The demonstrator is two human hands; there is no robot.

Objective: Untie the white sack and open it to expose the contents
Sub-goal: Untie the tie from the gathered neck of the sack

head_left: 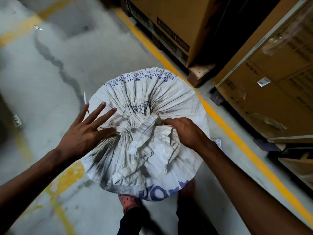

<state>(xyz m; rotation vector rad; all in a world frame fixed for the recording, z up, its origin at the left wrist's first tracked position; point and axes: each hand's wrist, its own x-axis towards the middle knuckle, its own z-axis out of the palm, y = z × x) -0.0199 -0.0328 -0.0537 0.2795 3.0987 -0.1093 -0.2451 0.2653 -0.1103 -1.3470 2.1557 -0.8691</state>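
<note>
A full white woven sack (171, 92) with blue print stands upright on the floor in front of me, its mouth gathered tight into a bunched neck (144, 121) at the top centre. The loose crumpled flap (152, 150) of the mouth lies toward me. My left hand (83, 131) hovers flat with fingers spread over the sack's left side, holding nothing. My right hand (184, 131) rests on the right of the gather, thumb and fingers pinched on the neck fabric. The contents are hidden.
Large cardboard boxes (271, 85) on a wooden pallet (198, 73) stand at the right and back, behind a yellow floor line (225, 122). Grey concrete floor (50, 73) spreads to the left. My feet, one in a pink shoe (127, 202), are under the sack's near edge.
</note>
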